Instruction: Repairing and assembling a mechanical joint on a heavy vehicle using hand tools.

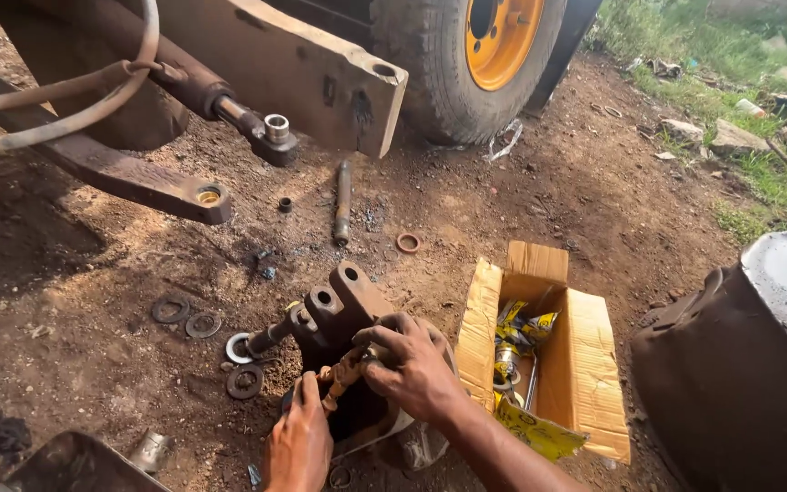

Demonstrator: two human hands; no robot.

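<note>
From the head view, I have both hands on a greasy brown pivot bracket (343,314) standing on the dirt, near centre. My left hand (301,442) grips its near edge, steadying it. My right hand (414,369) is clenched around a small grimy fitting (343,374) pressed against the bracket's face. I judge I am working that fitting in the bracket; the next move calls for a firm brace and careful turning. Just right stands an open cardboard box (585,364), flaps spread, holding yellow-and-black packets (523,326). Steel washers (186,317) lie left.
</note>
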